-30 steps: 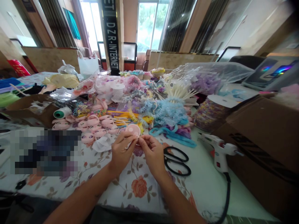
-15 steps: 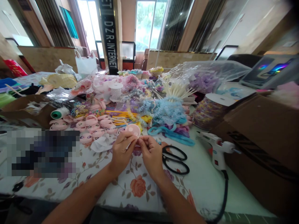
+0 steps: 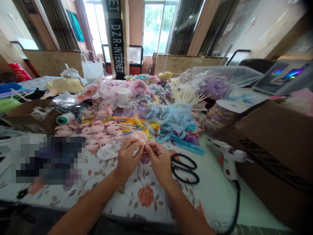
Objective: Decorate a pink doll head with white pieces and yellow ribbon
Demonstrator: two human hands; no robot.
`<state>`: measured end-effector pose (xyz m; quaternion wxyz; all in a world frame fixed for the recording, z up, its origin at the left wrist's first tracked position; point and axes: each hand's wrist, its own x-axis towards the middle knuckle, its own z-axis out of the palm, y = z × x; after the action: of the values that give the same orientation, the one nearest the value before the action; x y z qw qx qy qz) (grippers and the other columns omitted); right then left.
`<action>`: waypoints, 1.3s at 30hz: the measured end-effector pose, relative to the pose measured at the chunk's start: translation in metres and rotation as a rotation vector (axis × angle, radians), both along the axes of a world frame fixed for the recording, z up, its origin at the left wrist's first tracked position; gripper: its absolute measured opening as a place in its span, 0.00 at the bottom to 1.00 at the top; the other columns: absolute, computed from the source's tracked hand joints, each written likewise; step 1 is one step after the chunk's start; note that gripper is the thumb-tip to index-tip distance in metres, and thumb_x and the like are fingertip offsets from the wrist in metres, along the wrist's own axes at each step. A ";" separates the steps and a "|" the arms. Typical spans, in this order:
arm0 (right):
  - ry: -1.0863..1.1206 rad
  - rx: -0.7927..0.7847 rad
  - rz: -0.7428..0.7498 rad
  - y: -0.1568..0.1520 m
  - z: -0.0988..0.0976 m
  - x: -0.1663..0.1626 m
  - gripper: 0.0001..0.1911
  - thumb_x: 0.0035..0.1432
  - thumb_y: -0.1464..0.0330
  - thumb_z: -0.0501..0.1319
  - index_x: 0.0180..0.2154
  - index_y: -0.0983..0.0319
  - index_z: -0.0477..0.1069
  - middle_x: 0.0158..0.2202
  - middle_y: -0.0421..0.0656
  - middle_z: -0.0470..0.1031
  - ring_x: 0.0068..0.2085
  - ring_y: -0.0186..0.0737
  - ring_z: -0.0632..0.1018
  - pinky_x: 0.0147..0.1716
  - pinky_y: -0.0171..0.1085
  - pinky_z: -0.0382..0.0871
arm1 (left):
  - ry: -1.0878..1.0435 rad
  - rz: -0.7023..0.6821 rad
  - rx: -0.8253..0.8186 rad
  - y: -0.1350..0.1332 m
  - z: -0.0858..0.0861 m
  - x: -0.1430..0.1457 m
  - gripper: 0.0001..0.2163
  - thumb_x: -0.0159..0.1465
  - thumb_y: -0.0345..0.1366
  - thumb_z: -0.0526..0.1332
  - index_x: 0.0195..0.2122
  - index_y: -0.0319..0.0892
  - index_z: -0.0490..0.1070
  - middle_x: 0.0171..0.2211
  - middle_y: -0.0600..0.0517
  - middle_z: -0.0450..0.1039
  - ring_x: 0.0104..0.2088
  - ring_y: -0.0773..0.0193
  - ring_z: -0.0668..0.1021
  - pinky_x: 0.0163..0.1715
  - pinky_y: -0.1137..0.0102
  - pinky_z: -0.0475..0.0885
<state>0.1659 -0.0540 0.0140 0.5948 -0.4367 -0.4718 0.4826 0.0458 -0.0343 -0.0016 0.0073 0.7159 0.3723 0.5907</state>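
Pinching round pale-pink plastic doll-face disc (image 3: 139,136): left hand (image 3: 127,158) fingertips closed on lower rim, disc above knuckles. Right hand (image 3: 160,160) fingertips pinched together, touching disc's lower right edge. Black-handled scissors (image 3: 184,167) just right.

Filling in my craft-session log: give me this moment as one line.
left hand: holds pink round piece | right hand: pinching at its edge | scissors, glue gun: lying on table, right
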 end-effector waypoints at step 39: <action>-0.577 0.219 -0.141 0.001 -0.006 0.008 0.09 0.61 0.68 0.54 0.34 0.60 0.73 0.28 0.40 0.77 0.28 0.37 0.76 0.30 0.33 0.67 | 0.032 -0.015 0.015 0.001 0.001 0.001 0.06 0.59 0.26 0.60 0.35 0.43 0.73 0.31 0.52 0.70 0.34 0.66 0.73 0.35 0.70 0.71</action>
<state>0.1734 -0.0525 0.0082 0.5119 -0.5204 -0.6390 0.2426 0.0467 -0.0332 -0.0007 0.0001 0.7281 0.3627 0.5817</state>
